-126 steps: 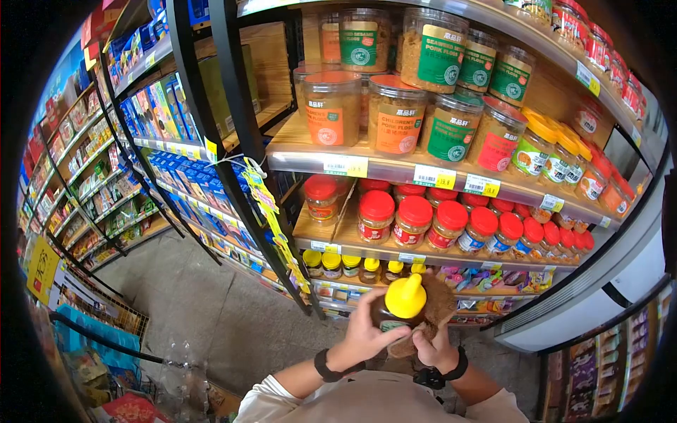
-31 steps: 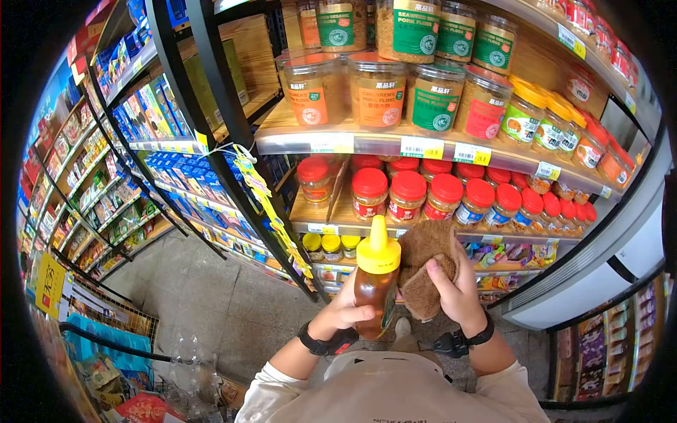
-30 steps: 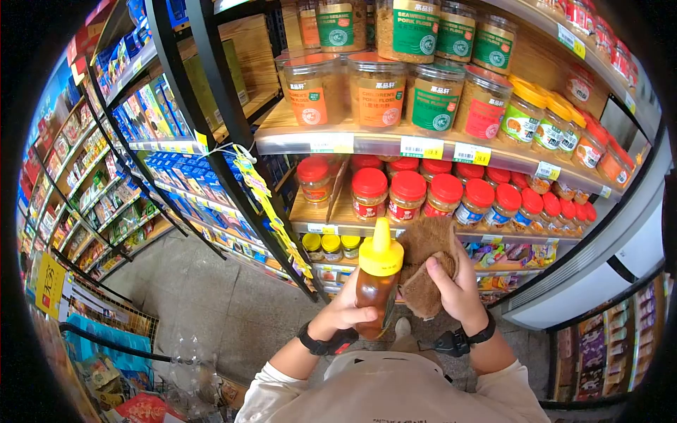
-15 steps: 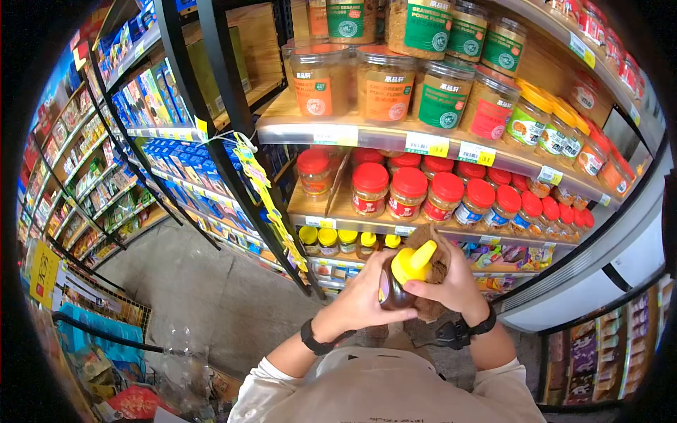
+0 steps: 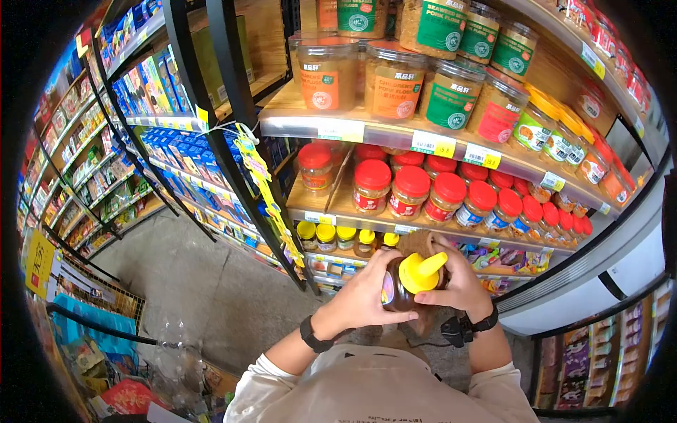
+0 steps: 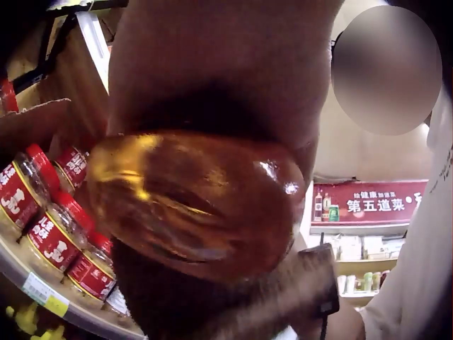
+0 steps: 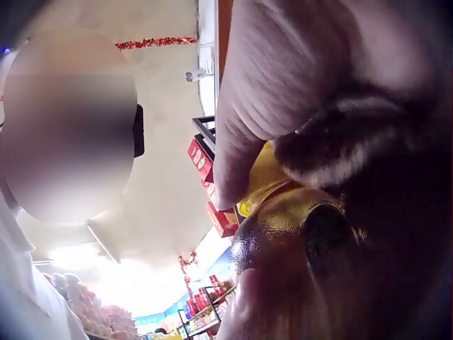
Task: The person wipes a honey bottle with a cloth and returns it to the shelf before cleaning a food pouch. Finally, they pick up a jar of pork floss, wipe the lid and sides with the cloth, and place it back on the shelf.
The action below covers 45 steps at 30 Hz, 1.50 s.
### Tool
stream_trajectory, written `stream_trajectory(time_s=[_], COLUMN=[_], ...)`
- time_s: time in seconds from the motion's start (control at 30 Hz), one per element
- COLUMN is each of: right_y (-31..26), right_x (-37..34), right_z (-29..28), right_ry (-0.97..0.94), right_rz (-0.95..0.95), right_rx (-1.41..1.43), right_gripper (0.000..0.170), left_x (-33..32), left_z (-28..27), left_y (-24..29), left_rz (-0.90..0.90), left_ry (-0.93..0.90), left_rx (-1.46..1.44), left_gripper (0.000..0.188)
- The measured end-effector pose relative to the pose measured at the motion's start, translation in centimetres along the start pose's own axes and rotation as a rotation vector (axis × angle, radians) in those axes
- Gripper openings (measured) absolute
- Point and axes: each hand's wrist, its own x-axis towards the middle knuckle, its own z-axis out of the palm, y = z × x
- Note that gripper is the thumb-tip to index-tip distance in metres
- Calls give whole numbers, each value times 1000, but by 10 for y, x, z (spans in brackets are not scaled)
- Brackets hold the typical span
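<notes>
A squeeze bottle (image 5: 400,290) with a pointed yellow cap (image 5: 422,272) and a honey-like amber filling is held low in front of the shelves, its nozzle tilted to the right. My left hand (image 5: 361,295) grips its body from the left. In the left wrist view the bottle's amber base (image 6: 198,205) faces the camera. My right hand (image 5: 462,285) holds a brown cloth (image 5: 419,242) around the bottle's far side, its thumb lying by the cap. Much of the cloth is hidden behind the bottle and hands. The right wrist view shows the cloth (image 7: 347,152) bunched under the fingers.
Just beyond my hands, a shelf (image 5: 331,201) carries red-lidded jars (image 5: 410,192). Large tubs of pork floss (image 5: 395,81) stand above. Small yellow-lidded jars (image 5: 326,236) line the shelf below. A black rack post (image 5: 243,106) rises at left, and a white cabinet (image 5: 599,282) stands at right.
The bottle has gone from upright to tilted right, lower down. The right hand with the cloth has come in from beside the bottle to wrap its far side.
</notes>
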Motion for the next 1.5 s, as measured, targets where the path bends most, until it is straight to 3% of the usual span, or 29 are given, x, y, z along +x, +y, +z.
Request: stream_trajectory(time_s=[0.1,0.23,0.27,0.33,0.4,0.53,0.6,0.63,0.77,0.83,1.07,1.37,1.5], right_y=[0,0,-1,-4,-9,-10,-4,-8,-21,-18,-14,-22,-33], right_x=[4,-3,-5,-11,-10,-20,-25,-16,-3,-6,-11,-7,-5], right_z=[8,19,21,24,24,35,38,35,53,59,75,59,59], right_ry=[18,102,101,218,223,419,352,236,321,440,647,457,368], right_rz=[-59,-133,-128,-3,-31,0,-66,-249,-207,-136,-212,-395,-286], right_rx=[146,62,65,24,31,300,249,32,71,-34,-320,-586,-694], right_gripper=[73,67,67,64,58,39,41,43,42,42,29,23,24], left_x=[-2,-8,-7,-3,-4,-5,-6,-8,-8,-9,-13,-18,-21], left_z=[4,12,12,9,6,5,10,11,11,12,12,-6,-9], left_y=[-1,-6,-8,-11,-18,-22,-26,-26,-20,-19,-20,-21,-22], left_rz=[-1,4,0,85,90,179,164,160,28,-6,-72,-100,-130], left_ry=[37,96,94,274,287,358,396,397,341,364,426,323,254], left_rx=[1,0,-3,67,97,156,120,119,141,168,263,458,505], left_gripper=[91,89,89,88,89,100,90,90,87,85,84,86,89])
